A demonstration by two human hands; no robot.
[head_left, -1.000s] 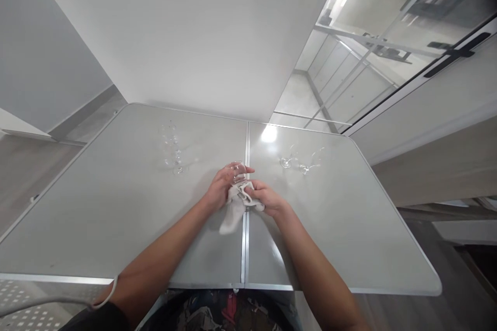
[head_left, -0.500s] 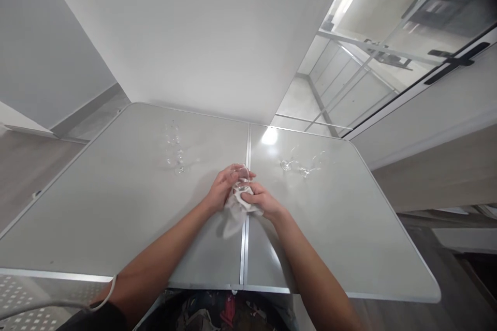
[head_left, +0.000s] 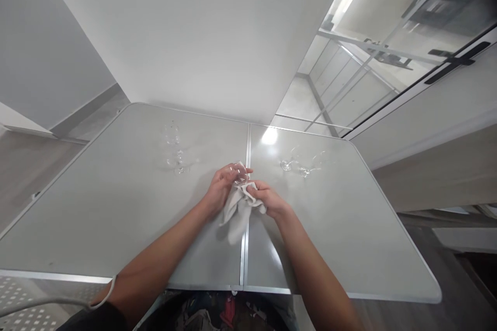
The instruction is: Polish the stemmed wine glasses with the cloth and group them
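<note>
Above the table's middle seam, my left hand (head_left: 222,185) is closed round a clear stemmed glass (head_left: 238,171), which is tilted. My right hand (head_left: 267,198) pinches a white cloth (head_left: 239,208) against the near end of the glass. The rest of the cloth hangs down below both hands, its lower end blurred. Part of the glass is hidden by my fingers and the cloth.
On the left half of the folding table (head_left: 116,207) stand clear glasses (head_left: 173,137), hard to make out. Two stemmed glasses (head_left: 286,165) are on the right half. A white wall panel (head_left: 202,41) rises behind; a cable (head_left: 77,304) crosses near my left forearm.
My right hand and the cloth have shifted slightly right and down along the glass, and the glass has turned a little in my left hand. The hanging cloth has swung and spread.
</note>
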